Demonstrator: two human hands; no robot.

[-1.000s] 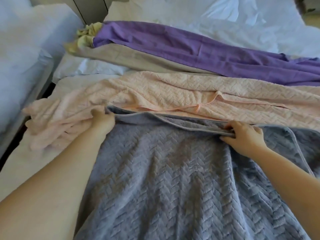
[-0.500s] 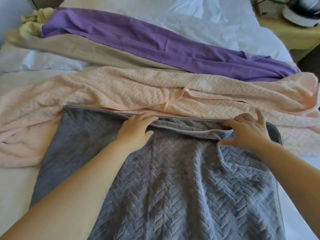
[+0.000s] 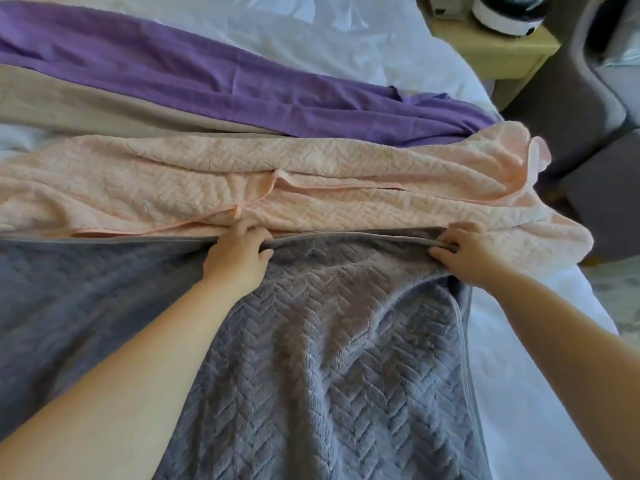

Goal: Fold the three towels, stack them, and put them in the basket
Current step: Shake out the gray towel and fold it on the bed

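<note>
I am counting three towels lying on one bed (image 3: 519, 358) with a white sheet. One grey towel (image 3: 329, 358) is lying nearest the person, spread out with its zigzag bumps showing. One pink towel (image 3: 346, 168) is lying just behind it, bunched in long folds and touching the grey one's far edge. One purple towel (image 3: 207, 77) is stretching across the bed behind the pink one. One tan cloth (image 3: 86, 109) is lying along the purple towel's near side. Off to the right, one small yellow stand (image 3: 485, 53) is holding one round white thing (image 3: 502, 15), and one grey chair (image 3: 588, 98) is standing beside the bed.

Two hands are working. The left grip (image 3: 235, 258) is grasping the grey towel's far edge near its middle, fingers curling over the hem. The right grip (image 3: 464, 252) is pinching the same hem close to the right corner, fingers curling round a little fold.

Half a second ago the left grip was lying flatter on the towel, and the right grip was resting with fingers spread; now both are clenching the hem. The right grip is also sitting closer to the corner. The view is swinging right, so a yellow cloth at the far left is gone from sight and the chair is showing.
</note>
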